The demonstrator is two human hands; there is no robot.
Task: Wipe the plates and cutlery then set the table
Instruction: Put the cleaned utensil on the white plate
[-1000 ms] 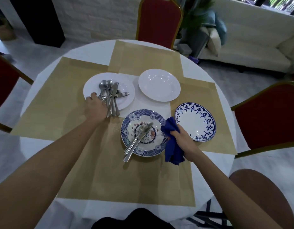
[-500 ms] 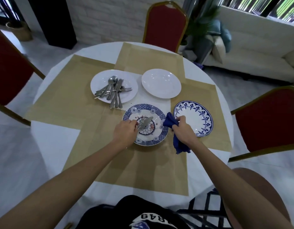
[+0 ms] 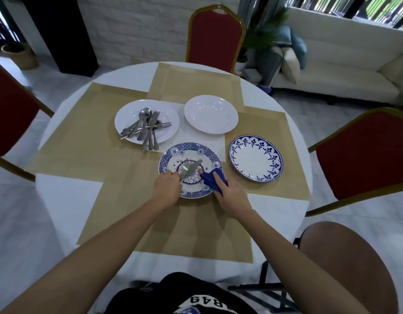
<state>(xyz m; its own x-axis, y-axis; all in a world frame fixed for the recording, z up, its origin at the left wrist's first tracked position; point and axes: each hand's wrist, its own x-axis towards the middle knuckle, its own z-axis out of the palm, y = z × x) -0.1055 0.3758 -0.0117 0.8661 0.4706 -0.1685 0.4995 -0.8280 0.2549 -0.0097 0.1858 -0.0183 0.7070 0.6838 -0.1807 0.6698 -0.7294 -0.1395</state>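
Note:
A blue patterned plate with small specks on it sits in front of me. My left hand grips the handles of a knife and fork whose tips lie across that plate. My right hand holds a blue cloth down on the plate's right side. Behind it to the left, a white plate carries a pile of cutlery. An empty white bowl plate and a white plate with a blue rim lie to the right.
The round table has a white cloth and several tan placemats. Red chairs stand at the far side, left and right. A brown stool is near right. A white sofa is beyond.
My left hand left the cutlery plate, came to the patterned plate and took the knife and fork handles. My right hand brought the cloth onto that plate.

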